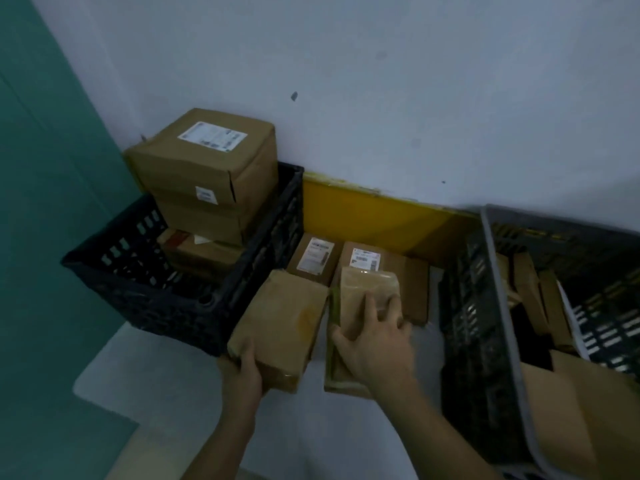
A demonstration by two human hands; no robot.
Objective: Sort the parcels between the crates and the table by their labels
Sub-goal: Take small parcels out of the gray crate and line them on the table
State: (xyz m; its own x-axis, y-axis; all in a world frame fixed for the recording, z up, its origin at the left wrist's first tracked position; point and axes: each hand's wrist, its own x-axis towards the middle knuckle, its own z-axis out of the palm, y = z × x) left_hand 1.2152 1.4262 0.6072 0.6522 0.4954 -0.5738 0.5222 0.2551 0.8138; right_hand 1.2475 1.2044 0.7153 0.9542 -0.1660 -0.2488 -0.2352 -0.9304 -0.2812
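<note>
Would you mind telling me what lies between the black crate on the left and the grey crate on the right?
In the head view, between the black crate and grey crate, four brown parcels lie on the table.

1. Under our left hand [242, 370] we see a plain brown parcel [280, 323].
2. Under our right hand [375, 344], a tan packet [367, 292] lies on a flat one with a greenish edge [334, 355].
3. Beyond both hands, two brown boxes [381, 261] bear white labels [315, 258] with dark print.
4. Left of our left hand, a black lattice crate [180, 299] holds brown boxes with white labels.
5. Right of our right hand, a dark crate has a grey rim [498, 299].
6. Beyond the hands, a yellow strip [374, 216] runs beneath the pale wall [415, 98].
7. The table [166, 382] is pale grey.
</note>
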